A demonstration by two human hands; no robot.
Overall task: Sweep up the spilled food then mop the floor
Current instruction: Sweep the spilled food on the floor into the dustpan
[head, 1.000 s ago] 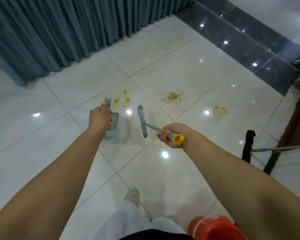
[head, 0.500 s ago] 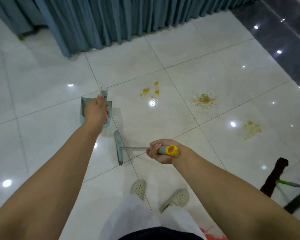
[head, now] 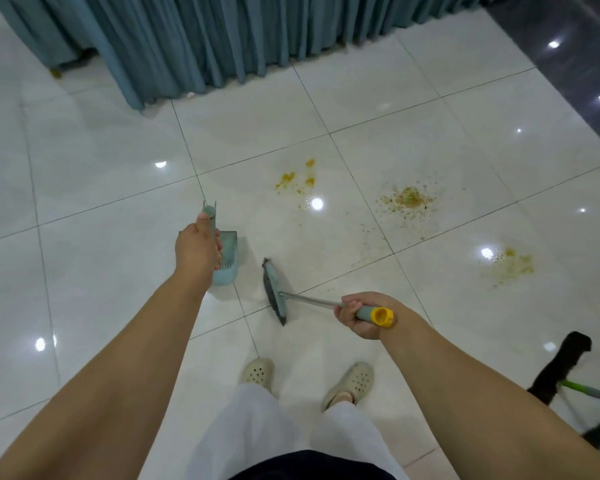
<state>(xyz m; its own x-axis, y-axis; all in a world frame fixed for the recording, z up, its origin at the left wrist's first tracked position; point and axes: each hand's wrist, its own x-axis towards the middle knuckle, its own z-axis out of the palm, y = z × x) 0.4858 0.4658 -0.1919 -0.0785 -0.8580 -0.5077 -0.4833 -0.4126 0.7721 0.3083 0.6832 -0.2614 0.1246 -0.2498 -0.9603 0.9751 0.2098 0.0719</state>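
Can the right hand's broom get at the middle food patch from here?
Probably yes. The right hand grips the broom, whose head sits short of the middle patch; only bare tile lies between.

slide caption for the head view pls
Left hand holds dustpan, right hand holds broom, food spills unswept.

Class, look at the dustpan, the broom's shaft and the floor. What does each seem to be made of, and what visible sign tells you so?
Dustpan: likely moulded plastic, matt pale teal, with a ribbed edge.
Broom shaft: probably metal, thin, grey and slightly shiny; its teal grip with the yellow end cap looks plastic.
Floor: glazed ceramic or polished stone tile, judging by the grout lines and sharp reflections of lights.
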